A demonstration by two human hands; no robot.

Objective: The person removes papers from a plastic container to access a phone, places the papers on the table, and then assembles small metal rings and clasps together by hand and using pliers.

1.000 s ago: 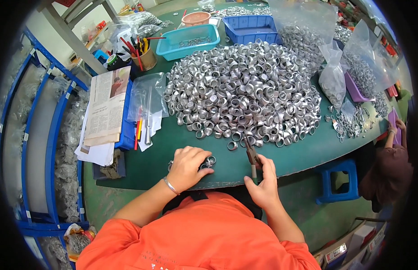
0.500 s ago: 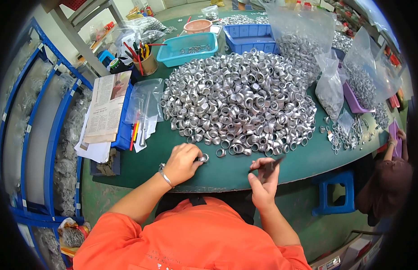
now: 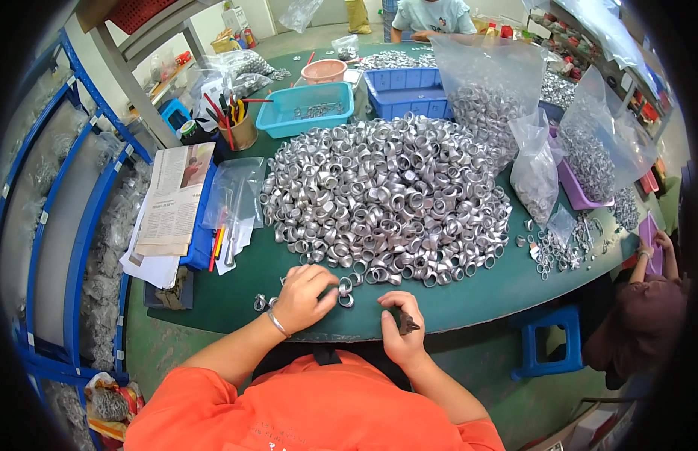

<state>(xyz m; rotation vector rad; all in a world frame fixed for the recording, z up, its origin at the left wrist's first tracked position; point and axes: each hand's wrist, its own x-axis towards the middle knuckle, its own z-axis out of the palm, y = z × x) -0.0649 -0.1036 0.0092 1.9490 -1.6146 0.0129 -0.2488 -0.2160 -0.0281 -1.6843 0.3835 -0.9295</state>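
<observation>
My left hand [image 3: 304, 297], a bangle at its wrist, rests low over the table's near edge. Its fingers are curled, with thumb and forefinger closed at a silver metal ring [image 3: 346, 301]. Another ring [image 3: 345, 285] lies just beyond it, and a few loose rings [image 3: 261, 302] are left of the hand. In my right hand [image 3: 403, 342] is a small dark tool [image 3: 409, 325] with a pointed end; the fingers wrap round it and hide its exact kind. Ahead of both hands spreads a big heap of silver rings [image 3: 386, 195].
The green table [image 3: 469, 304] also carries a turquoise basin [image 3: 267, 124], a blue crate [image 3: 409, 105], ring-filled plastic bags [image 3: 533, 177] and a newspaper [image 3: 172, 199] at left. A blue stool [image 3: 548, 346] stands at right, beside a person [image 3: 638, 316]. Another person [image 3: 435, 16] sits at the far side.
The view has shifted upward. My right hand has moved left, closer to the left hand, and its dark tool is turned. Loose rings now show left of my left hand.
</observation>
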